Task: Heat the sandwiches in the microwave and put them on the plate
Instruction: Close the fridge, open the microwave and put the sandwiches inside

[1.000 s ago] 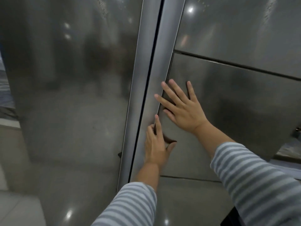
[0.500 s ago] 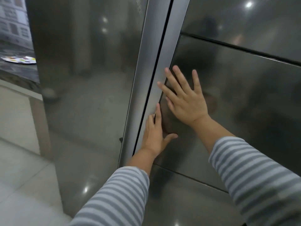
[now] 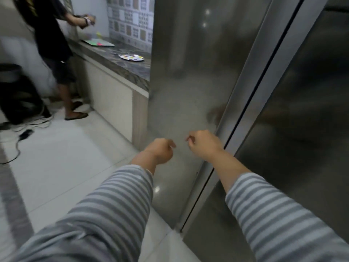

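Left grip (image 3: 160,150) and right grip (image 3: 204,143) curled, empty.

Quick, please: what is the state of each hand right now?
Left hand: closed, fingers curled, holding nothing.
Right hand: closed, fingers curled, holding nothing.
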The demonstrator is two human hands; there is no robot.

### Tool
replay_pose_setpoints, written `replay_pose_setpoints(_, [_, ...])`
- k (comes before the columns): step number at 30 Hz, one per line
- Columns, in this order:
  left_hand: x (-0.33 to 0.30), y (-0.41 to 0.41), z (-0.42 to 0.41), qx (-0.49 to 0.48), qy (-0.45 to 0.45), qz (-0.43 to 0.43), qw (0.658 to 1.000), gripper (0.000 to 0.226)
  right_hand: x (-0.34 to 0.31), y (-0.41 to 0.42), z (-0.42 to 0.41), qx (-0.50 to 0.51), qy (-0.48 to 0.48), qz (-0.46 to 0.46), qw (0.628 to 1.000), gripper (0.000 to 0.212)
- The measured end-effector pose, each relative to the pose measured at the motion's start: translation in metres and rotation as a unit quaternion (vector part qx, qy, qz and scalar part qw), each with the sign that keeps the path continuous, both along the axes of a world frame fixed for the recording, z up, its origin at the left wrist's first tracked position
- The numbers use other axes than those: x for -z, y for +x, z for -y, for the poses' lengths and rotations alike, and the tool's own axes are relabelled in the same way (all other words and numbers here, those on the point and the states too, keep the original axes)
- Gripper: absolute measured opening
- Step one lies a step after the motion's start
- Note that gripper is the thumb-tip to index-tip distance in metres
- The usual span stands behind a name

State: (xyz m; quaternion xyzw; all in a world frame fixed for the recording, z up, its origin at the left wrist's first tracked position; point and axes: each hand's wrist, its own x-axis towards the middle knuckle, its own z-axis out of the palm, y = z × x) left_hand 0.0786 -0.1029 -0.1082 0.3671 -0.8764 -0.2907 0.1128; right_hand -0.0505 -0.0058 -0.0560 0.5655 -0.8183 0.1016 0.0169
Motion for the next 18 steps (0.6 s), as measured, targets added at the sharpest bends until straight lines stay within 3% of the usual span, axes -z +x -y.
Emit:
replay_pose_setpoints(9, [-0.027, 0.105, 0.114, -0.067, 0.028, 0.026, 0.997, 0.034, 0.006, 0.074, 0.147, -0.078, 0.021, 0.095, 0.992, 0.026])
replay_pose_setpoints(18, [-0.045, 0.176, 0.291, -0.061, 0.019, 0.042, 0.997, 0.033, -0.008, 0.144, 0.33, -0.07, 0.018, 0.105, 0.992, 0.027])
